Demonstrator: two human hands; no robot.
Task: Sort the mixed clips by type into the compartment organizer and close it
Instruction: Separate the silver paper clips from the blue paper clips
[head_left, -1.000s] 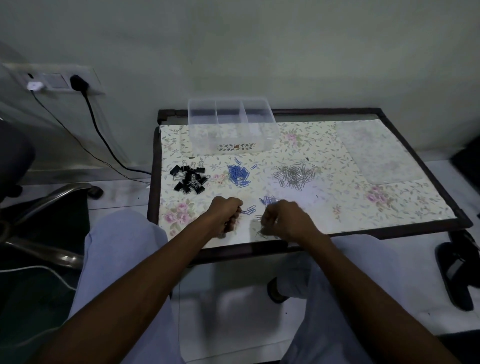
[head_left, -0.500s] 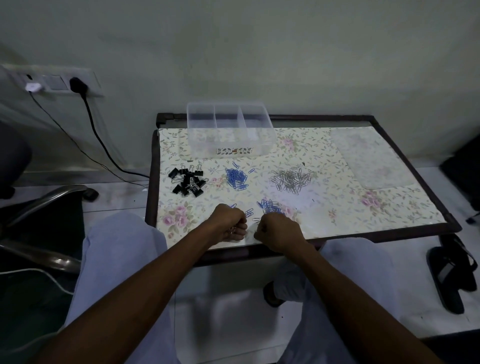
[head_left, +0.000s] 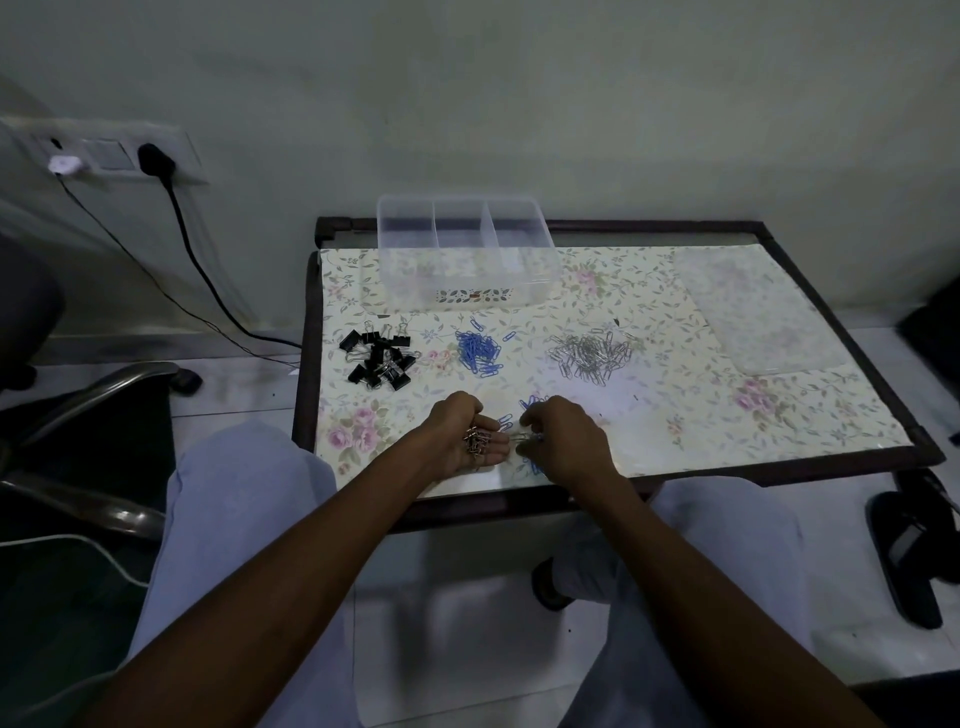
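left hand (head_left: 467, 441) cupped, palm up, holding silver clips (head_left: 477, 440) | right hand (head_left: 563, 439) pinching one beside it | risk: cupped pile spills into blue clips (head_left: 532, 404) just past the fingers, remixing

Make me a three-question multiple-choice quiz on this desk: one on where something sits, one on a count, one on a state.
1. Where are the black binder clips?
A. left of the blue paper clips
B. inside the organizer
C. on the floor

2. How many compartments has the organizer?
A. two
B. three
C. five

3. What is in the left hand?
A. nothing
B. a lid
C. silver clips

Answers: 1 A, the black pile lies leftmost of the three piles. 2 B, two dividers split it in three. 3 C, a small silver bunch rests in the cupped palm.
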